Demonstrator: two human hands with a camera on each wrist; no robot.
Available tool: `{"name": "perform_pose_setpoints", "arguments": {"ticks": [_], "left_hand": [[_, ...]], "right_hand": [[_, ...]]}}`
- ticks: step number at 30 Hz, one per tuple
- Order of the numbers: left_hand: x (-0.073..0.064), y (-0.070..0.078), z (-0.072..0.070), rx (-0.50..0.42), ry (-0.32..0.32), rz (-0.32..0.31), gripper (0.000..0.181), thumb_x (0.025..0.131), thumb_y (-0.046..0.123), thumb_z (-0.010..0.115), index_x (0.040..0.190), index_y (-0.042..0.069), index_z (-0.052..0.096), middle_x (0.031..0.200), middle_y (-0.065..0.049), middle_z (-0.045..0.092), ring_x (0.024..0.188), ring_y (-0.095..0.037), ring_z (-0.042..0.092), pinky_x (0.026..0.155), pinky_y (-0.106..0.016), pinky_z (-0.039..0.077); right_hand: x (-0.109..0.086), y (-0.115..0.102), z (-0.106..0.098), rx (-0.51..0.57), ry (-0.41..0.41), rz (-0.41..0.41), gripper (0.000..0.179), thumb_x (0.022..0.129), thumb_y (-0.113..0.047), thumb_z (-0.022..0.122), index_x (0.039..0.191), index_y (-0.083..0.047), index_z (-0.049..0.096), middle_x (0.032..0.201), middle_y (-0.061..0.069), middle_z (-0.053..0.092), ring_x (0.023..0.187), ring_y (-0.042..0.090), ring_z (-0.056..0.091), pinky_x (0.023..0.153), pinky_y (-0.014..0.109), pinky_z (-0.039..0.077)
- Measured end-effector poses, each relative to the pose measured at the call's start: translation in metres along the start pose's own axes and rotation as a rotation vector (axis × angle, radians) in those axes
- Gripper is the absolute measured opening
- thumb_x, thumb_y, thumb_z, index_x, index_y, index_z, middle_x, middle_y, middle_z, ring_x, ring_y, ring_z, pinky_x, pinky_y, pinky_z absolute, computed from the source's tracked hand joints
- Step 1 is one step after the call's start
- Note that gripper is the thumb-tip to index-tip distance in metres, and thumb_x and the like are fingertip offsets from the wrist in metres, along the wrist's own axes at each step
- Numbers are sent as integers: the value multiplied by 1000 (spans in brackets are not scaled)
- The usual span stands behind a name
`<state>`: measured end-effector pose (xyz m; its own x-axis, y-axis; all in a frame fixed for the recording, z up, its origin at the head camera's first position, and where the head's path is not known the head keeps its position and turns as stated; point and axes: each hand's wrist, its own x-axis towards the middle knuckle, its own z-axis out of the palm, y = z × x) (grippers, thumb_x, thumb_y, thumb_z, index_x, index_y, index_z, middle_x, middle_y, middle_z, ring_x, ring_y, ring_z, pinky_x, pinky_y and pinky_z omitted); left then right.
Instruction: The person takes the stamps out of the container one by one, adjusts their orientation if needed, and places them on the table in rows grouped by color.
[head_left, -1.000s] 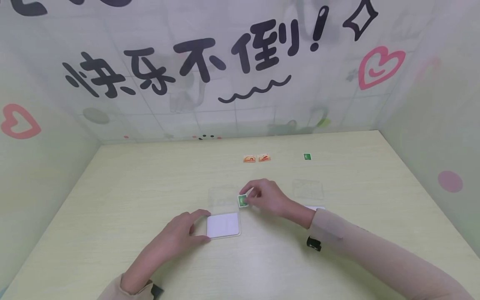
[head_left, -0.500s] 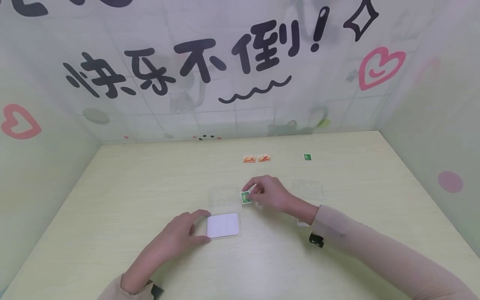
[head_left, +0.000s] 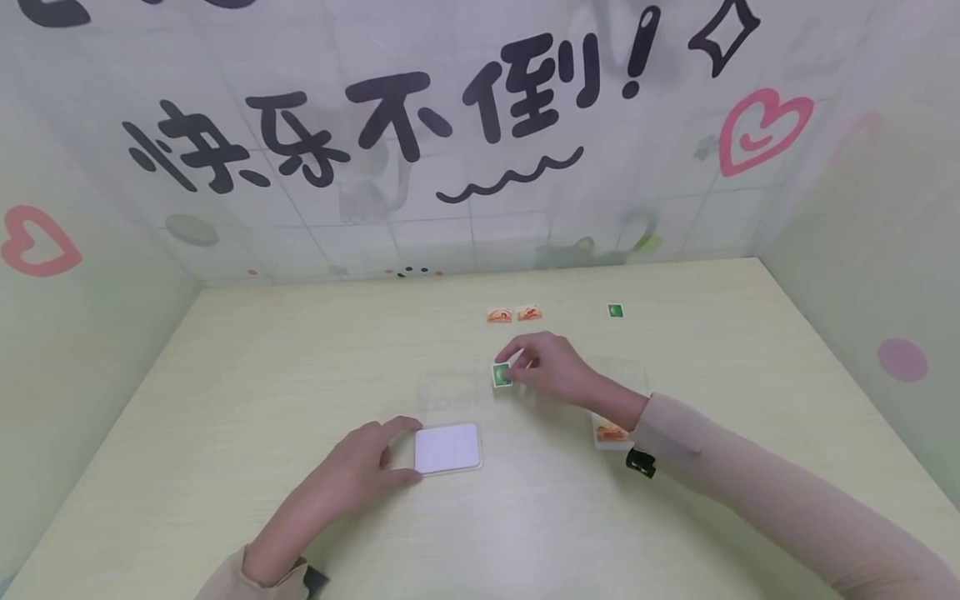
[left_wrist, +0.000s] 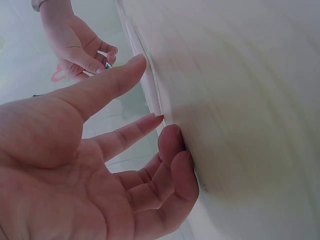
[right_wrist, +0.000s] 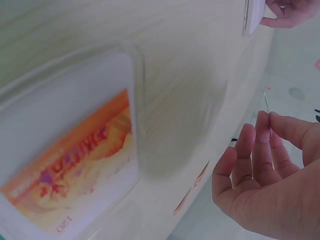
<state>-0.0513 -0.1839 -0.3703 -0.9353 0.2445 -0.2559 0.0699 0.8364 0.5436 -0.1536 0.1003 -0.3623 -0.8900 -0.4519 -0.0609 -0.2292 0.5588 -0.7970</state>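
My right hand (head_left: 551, 367) pinches a small green stamp (head_left: 501, 375) with a white border between thumb and fingertips, above the middle of the table. In the right wrist view that stamp (right_wrist: 267, 103) shows nearly edge-on. Lower left, my left hand (head_left: 352, 468) holds a shallow clear box (head_left: 448, 448) with a white sheet on top, thumb at its near left corner and forefinger at the far one. The left wrist view shows its other fingers curled on the tabletop. Beneath the right forearm lies another clear box (right_wrist: 80, 160) with an orange stamp marked 120, partly hidden in the head view.
Two orange stamps (head_left: 529, 313) lie side by side at the back, with another green stamp (head_left: 615, 311) to their right. A transparent lid (head_left: 448, 392) lies behind the left box; a second lid (head_left: 633, 372) is partly behind the right arm. Printed walls (head_left: 480, 208) surround the table.
My right hand has moved away from the left box, up and slightly right, carrying the green stamp. The right box's orange stamp has come into view under the forearm. The left hand stays put.
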Motion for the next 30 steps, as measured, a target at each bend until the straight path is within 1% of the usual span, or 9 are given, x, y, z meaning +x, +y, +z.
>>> {"name": "perform_pose_setpoints", "arguments": {"ticks": [3, 10, 19, 25, 30], "left_hand": [[1, 1, 0, 7, 1, 3, 62, 86, 19, 88, 142, 15, 63, 80, -4, 50, 74, -19, 43, 63, -31, 35], [4, 1, 0, 19, 2, 2, 62, 85, 19, 89, 142, 15, 63, 80, -4, 50, 74, -19, 43, 63, -30, 35], [1, -2, 1, 14, 6, 5, 62, 85, 20, 89, 141, 16, 63, 81, -4, 49, 74, -19, 42, 63, -31, 35], [1, -3, 1, 23, 11, 11, 62, 85, 21, 89, 141, 17, 63, 81, -4, 49, 74, -19, 42, 63, -30, 35], [1, -3, 2, 20, 8, 2, 63, 86, 21, 88, 142, 17, 62, 81, -4, 50, 74, -19, 43, 63, -30, 35]], "right_hand": [[0, 1, -3, -11, 3, -5, 17, 96, -4, 75, 113, -2, 77, 93, 10, 77, 77, 18, 66, 62, 26, 47], [2, 3, -7, -29, 14, 10, 18, 96, -4, 75, 113, -3, 77, 96, 11, 77, 79, 18, 65, 62, 26, 47], [4, 5, -8, -40, 18, 7, 17, 96, -4, 75, 113, -2, 77, 95, 11, 77, 82, 19, 66, 65, 26, 47], [6, 8, -14, -55, 35, -10, 17, 96, -4, 75, 112, -2, 77, 95, 12, 77, 84, 21, 69, 69, 27, 49], [7, 11, -20, -64, 44, -3, 17, 96, -4, 73, 113, -1, 76, 96, 12, 77, 86, 23, 70, 74, 29, 51]]}}
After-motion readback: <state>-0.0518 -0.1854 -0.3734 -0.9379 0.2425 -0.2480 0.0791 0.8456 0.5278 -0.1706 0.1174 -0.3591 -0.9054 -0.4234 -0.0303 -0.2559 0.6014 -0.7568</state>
